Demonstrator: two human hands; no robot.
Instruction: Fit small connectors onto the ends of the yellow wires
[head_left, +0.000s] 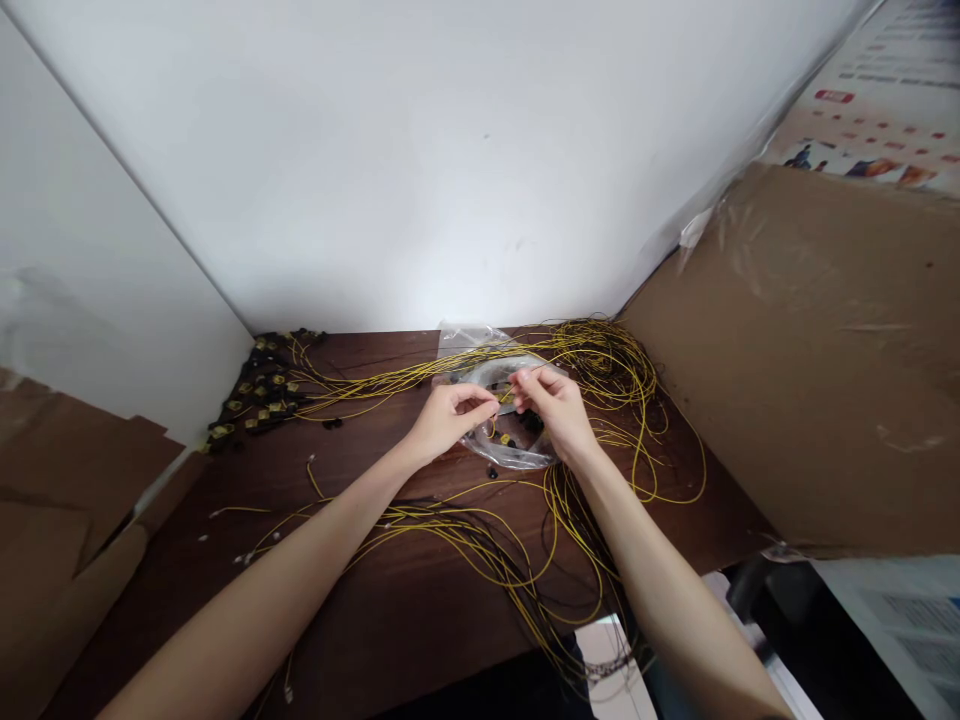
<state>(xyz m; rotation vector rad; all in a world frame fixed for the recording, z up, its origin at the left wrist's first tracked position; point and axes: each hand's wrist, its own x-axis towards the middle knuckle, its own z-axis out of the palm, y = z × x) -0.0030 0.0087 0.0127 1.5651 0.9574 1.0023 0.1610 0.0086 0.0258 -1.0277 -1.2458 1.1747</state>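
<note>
My left hand [455, 420] and my right hand [551, 405] meet over a clear plastic bag [517, 458] in the middle of the table. A yellow wire [508, 394] runs between my pinched fingertips; both hands grip it. Whatever is at the wire's end is too small to make out. Inside the opened bag lie small black and yellow parts [508, 440]. Behind my hands a bundle of yellow and black wires [397, 378] stretches across the table, with black and yellow connectors [262, 395] at its left end. Another wire bundle [480, 545] lies in front, beneath my forearms.
White panels [450, 160] close off the back and left. Cardboard [810, 370] stands along the right side, and more cardboard [67, 480] at the left. The dark brown table [420, 620] ends near me, where a white rectangular object [611, 660] sits under wire ends.
</note>
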